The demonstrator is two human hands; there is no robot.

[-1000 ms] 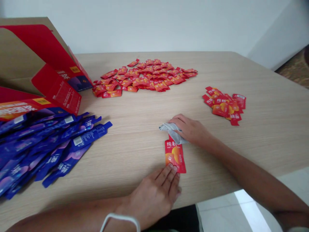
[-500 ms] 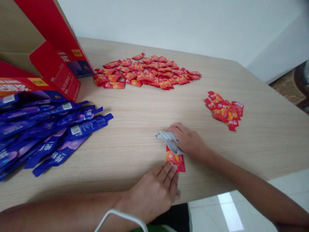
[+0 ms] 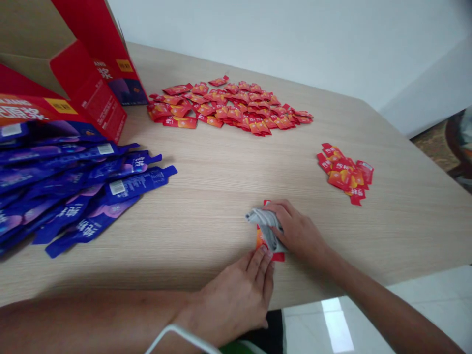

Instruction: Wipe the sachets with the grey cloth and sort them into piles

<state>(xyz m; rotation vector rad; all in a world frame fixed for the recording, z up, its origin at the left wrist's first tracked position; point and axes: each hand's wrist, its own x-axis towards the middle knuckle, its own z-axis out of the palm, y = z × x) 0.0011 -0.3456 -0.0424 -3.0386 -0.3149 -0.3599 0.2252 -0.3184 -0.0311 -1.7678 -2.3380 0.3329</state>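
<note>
A small red sachet with orange fruit printed on it lies flat on the table near the front edge. My left hand presses its lower end against the table with fingertips held together. Over the sachet's middle lies a folded grey cloth, gripped by the fingers of my right hand. The cloth covers most of the sachet; a red strip shows above it and another below. Close by on the right rests a small pile of similar red sachets.
A larger heap of red sachets spreads along the back of the table. On the left lie many long blue sachets in front of an open red cardboard box. A white wall stands behind.
My right hand has drawn the cloth down the sachet, from its top end toward my left fingertips. The left hand keeps its place on the sachet. The view has tilted and shifted.
</note>
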